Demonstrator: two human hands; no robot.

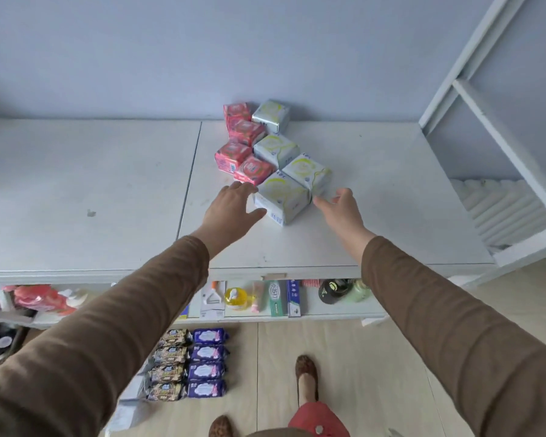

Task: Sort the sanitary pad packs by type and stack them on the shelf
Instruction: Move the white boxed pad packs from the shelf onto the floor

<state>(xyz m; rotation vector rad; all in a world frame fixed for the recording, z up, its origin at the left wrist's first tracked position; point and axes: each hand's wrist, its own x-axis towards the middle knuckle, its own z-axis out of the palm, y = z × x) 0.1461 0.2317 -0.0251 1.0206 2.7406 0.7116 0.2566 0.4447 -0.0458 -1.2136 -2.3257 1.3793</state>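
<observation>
White shelf top [375,190] against a pale wall carries two rows running near to far: red packs [253,169] left, white-and-green packs [306,168] right. Nearest white-and-green pack [281,197] sits corner-on, no clear long axis. Left hand [230,206] and right hand [344,208] flank it, fingers spread, gripping nothing. It looks light, soft and slick-wrapped; squeezing opposite side faces should hold.

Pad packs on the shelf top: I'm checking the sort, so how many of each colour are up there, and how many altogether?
Red packs: 4
White packs with yellow-green print: 4
Total on the shelf top: 8
</observation>
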